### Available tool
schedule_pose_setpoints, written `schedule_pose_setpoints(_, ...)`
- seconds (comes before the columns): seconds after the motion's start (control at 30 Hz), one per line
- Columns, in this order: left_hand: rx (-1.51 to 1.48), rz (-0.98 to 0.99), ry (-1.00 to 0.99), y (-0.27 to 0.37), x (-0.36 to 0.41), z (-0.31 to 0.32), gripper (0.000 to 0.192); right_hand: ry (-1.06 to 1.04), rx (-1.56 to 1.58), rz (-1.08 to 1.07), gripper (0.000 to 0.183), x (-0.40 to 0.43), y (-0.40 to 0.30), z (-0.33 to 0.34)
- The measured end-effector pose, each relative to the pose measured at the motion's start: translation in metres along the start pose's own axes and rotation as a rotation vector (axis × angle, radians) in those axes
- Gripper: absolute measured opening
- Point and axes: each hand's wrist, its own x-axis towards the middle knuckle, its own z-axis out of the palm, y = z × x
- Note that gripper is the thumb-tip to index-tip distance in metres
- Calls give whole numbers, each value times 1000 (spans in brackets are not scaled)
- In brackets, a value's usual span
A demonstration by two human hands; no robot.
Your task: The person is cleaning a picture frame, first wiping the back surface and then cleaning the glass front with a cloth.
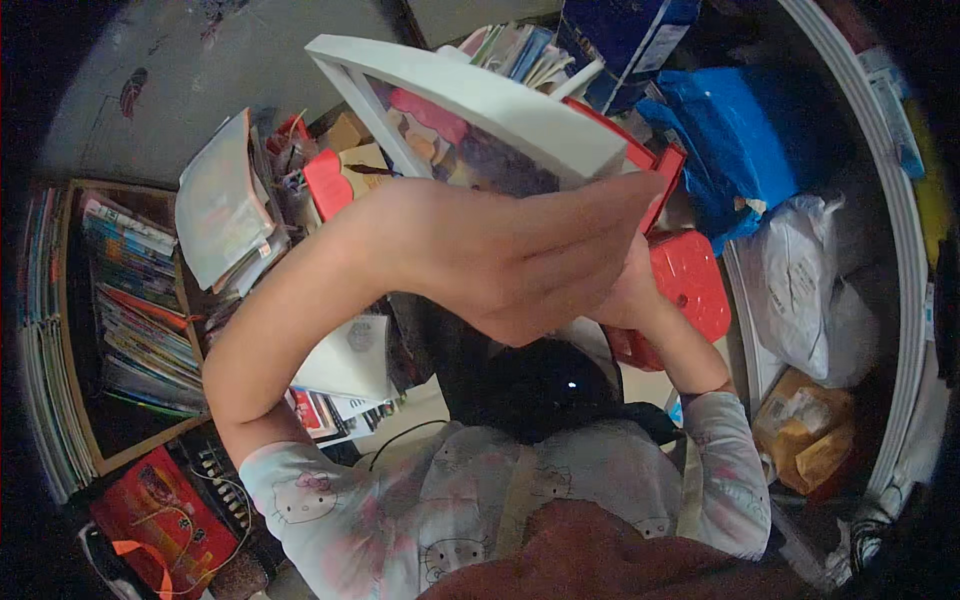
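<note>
My left hand [525,255] is close to the camera at the centre, its fingers long, nearly straight and held together. Its palm side is hidden. Behind it, my right hand [634,281] shows only in part, its fingers covered by the left one. Whether the two touch, or hold anything between them, I cannot tell. Just beyond the hands, a white-framed panel [480,90] with a coloured picture stands tilted, its lower edge hidden by my left hand. Red plastic parts [664,184] show at its right, and a red plastic stool or box [690,285] lies beside my right wrist.
At the left are a shelf of books and magazines [142,315], a stack of papers in clear folders [225,202] and a red box [169,517]. Rightwards lie a blue plastic bag [735,135], a white plastic bag [795,292] and a brown parcel [806,427].
</note>
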Motion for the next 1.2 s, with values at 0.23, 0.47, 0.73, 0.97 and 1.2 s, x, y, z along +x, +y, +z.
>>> schedule_pose_setpoints(0.23, -2, -7, -98, -5, -5, 0, 28, 149, 390, 74, 51, 3, -25, 1)
schedule_pose_setpoints(0.47, -127, -172, -95, -20, -11, -21, 36, 282, 388, 8, 49, 11, -33, 10)
schedule_pose_setpoints(0.73, -182, -322, -11, -3, 12, -28, 45, 224, 147, -47, 59, 14, -48, 6)
schedule_pose_setpoints(0.97, -163, -548, 80, -3, 25, -41, 47, 386, 369, -55, 57, 19, -28, 21)
schedule_pose_setpoints(1.2, -227, -1025, 618, 30, -21, -7, 48, 462, 461, 82, 49, 32, -43, -9)
